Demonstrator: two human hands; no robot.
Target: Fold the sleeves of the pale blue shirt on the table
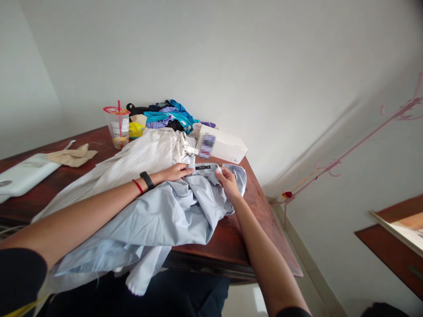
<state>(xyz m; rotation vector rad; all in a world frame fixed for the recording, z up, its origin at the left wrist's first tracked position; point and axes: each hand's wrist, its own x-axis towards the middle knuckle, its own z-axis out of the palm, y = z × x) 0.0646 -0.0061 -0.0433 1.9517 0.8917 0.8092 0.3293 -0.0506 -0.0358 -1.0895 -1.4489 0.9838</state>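
Observation:
A pale blue shirt (165, 215) lies crumpled on a dark wooden table (261, 211), part of it hanging over the near edge. Its collar, with a dark label (202, 167), faces the far side. My left hand (176, 171) pinches the collar at its left end; a black band and a red string are on that wrist. My right hand (227, 181) grips the collar at its right end, fingers closed on the cloth. Under the blue shirt lies a white striped garment (139, 158).
A white box (224, 147) stands beyond the collar. A heap of coloured clothes (168, 116) sits at the back by the wall, next to a plastic cup with a red straw (117, 127). A beige cloth (72, 155) and a white flat device (23, 176) lie at the left.

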